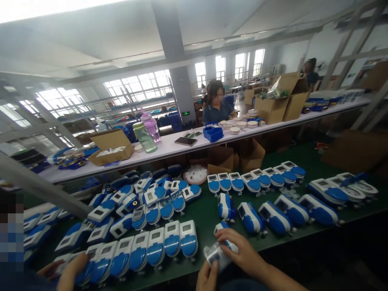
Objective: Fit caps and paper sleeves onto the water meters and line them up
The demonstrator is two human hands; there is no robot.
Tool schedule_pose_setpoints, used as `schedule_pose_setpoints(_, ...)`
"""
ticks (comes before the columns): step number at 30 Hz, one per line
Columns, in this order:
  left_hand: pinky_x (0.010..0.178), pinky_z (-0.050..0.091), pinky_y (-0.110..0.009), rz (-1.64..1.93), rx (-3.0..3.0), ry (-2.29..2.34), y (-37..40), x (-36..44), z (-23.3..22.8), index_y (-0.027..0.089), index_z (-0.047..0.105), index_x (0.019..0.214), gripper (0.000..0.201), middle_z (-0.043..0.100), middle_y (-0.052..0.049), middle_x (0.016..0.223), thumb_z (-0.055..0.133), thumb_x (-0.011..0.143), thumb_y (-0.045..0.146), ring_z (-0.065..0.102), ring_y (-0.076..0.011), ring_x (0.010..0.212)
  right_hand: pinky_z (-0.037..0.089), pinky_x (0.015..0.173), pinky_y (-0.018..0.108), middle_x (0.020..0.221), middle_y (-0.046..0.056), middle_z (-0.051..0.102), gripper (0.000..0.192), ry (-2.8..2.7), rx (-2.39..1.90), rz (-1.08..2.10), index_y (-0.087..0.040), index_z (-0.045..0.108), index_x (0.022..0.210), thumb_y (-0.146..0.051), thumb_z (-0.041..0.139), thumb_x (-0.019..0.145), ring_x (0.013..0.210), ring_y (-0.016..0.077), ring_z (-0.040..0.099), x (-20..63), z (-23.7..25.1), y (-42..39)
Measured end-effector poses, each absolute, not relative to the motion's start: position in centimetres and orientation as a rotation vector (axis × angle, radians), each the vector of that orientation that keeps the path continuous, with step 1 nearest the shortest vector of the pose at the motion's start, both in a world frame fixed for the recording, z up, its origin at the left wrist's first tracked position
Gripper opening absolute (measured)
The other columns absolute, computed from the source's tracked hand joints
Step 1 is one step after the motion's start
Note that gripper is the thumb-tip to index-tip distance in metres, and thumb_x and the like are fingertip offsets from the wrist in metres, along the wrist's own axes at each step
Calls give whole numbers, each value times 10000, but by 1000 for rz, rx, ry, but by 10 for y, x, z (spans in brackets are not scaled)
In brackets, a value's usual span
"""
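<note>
At the bottom centre, a whitish, shiny, see-through piece (216,254) with a dark patch is between my hands. My left hand (207,277) grips its lower end, with the thumb on top. From the right, my right hand (242,251) bends its fingers over the upper end. White and blue parts show under and beyond those fingers, and I cannot tell whether they belong to the same piece. A blue-and-white meter unit (223,206) lies just beyond. Left of my hands stands a row of similar meter units (172,238) with small display windows.
A co-worker's hands (71,268) are at the row's left end. More meters (121,194) lie piled behind. A round tray of white parts (196,173) sits below a shelf (169,151) holding bottles (146,137), a phone (186,141) and cartons (271,107). Another person (218,111) sits beyond.
</note>
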State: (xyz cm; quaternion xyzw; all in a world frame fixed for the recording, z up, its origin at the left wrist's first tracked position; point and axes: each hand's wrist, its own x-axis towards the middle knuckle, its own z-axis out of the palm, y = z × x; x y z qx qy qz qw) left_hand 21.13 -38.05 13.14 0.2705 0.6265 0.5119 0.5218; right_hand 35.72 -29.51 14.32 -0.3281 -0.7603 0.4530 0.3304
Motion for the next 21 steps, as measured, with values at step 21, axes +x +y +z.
schedule_pose_setpoints(21, 927, 395, -311, 1241, 931, 1464, -417, 180, 130, 153, 620, 1076, 328, 647, -74, 1100, 486, 861, 362, 563, -208, 1027, 394, 997, 424, 1147, 80, 605, 186, -2127, -567, 1060, -215, 591, 1005, -273, 578, 830, 1165, 215, 482, 317, 138, -311)
